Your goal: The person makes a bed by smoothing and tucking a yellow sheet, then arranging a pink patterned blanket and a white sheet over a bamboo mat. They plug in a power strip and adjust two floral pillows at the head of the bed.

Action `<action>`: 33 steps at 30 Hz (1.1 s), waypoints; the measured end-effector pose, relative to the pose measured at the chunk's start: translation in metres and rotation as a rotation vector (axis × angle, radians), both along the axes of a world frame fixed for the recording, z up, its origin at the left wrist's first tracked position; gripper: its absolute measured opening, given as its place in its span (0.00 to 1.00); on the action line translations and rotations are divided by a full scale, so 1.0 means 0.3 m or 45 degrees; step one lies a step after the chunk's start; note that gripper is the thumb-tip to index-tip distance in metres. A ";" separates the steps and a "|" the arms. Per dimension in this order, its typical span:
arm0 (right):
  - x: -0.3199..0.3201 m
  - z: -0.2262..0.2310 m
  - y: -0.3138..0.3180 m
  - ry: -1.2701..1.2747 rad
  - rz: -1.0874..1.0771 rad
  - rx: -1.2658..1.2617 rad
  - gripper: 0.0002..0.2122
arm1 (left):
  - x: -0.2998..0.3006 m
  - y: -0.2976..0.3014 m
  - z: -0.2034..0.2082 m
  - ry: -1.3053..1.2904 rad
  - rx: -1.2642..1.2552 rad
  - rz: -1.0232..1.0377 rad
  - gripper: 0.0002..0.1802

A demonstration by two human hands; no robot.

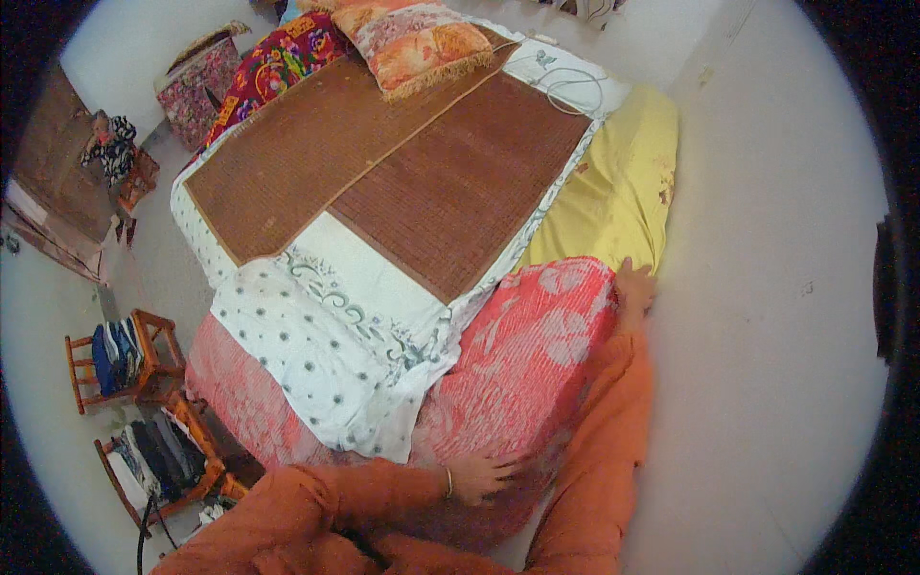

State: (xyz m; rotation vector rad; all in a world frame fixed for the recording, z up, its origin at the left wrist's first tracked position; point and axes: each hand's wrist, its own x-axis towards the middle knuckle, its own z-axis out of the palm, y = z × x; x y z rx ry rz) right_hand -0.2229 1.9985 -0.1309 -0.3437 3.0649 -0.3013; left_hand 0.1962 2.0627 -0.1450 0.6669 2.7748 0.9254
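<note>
Pressing down on the red flowered cover (537, 355), the left hand (482, 476) is laid flat near the bottom corner of the bed, with its fingers spread out. A thin bangle (448, 482) is seen at that wrist. The right hand (633, 287) is stretched far out to the side edge of the bed, where the red flowered cover meets the yellow sheet (618, 182). It is laid on the edge of the cover, but it cannot be told if the fingers are spread or curled around the cloth. Both arms are covered by orange sleeves.

The red flowered cover is pulled over the near corner of the bed and hangs down its side. A white sheet with small dots (316, 355) is laid on top of it and droops over the end. Two brown woven mats (383, 163) are spread side by side across the middle of the bed. An orange pillow (417, 43) is set at the far end. Two small wooden chairs (144, 402) piled with clothes are placed on the floor just beside the bed.
</note>
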 end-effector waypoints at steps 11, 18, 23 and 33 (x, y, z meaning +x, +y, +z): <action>0.599 0.173 0.019 0.515 0.270 0.031 0.31 | 0.003 0.020 -0.088 0.337 0.096 0.124 0.29; 1.093 0.031 0.254 0.339 0.703 0.281 0.30 | 0.037 0.017 -0.070 0.067 0.001 0.058 0.29; 1.397 0.096 0.205 -0.089 0.789 0.434 0.30 | 0.375 -0.070 -0.100 0.160 -0.123 -0.368 0.26; 1.873 -0.471 0.218 -0.395 0.356 -0.283 0.29 | 0.965 -0.619 -0.189 -0.675 0.027 0.176 0.23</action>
